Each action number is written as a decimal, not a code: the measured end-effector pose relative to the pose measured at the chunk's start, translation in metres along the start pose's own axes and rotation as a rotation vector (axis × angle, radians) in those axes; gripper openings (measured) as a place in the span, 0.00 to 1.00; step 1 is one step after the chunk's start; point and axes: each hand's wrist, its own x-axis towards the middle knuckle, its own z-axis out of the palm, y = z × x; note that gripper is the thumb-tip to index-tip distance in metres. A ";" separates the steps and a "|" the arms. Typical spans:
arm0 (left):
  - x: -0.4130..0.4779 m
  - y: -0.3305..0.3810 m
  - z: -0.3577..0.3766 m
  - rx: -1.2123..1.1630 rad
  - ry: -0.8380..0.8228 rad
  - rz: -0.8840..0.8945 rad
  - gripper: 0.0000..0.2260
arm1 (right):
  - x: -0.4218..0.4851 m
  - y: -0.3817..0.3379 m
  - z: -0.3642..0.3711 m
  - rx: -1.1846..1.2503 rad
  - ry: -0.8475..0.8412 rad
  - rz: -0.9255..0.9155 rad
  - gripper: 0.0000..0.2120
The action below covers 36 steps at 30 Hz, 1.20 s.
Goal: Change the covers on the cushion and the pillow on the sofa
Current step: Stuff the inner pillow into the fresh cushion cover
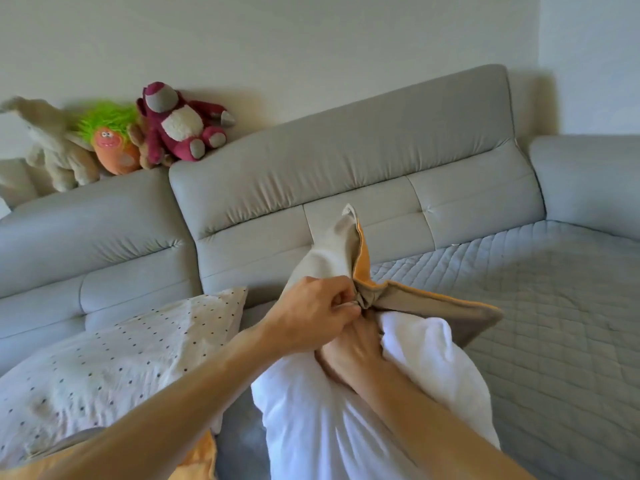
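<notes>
A white cushion insert (311, 420) stands in front of me on the sofa, partly inside a grey-beige cover with an orange lining (426, 299). My left hand (313, 315) pinches the cover's edge at the opening. My right hand (349, 348) presses into the white insert just below that spot, its fingertips hidden under the cover. A white pillow with dark dots (114, 358) lies to the left on the seat. An orange piece of fabric (197, 459) shows at the bottom left under my left arm.
The grey sofa (346, 161) has a quilted seat pad (540, 306) stretching to the right. Three soft toys sit on the backrest at the left: a beige one (52, 147), a green-haired orange one (110, 140) and a dark pink bear (180, 123).
</notes>
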 end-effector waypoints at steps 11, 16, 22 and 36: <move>0.014 -0.040 0.087 0.215 0.111 -0.211 0.11 | -0.019 0.135 -0.029 -0.098 -0.373 0.222 0.16; 0.018 -0.028 0.084 -0.048 0.031 -0.383 0.10 | -0.031 0.136 -0.028 0.024 -0.217 0.272 0.12; -0.035 -0.018 0.123 -0.003 0.231 -0.421 0.18 | -0.052 0.125 -0.035 0.324 -0.089 0.498 0.14; -0.074 0.018 0.155 0.055 0.663 -0.008 0.07 | 0.045 0.121 -0.075 0.690 -0.439 0.490 0.68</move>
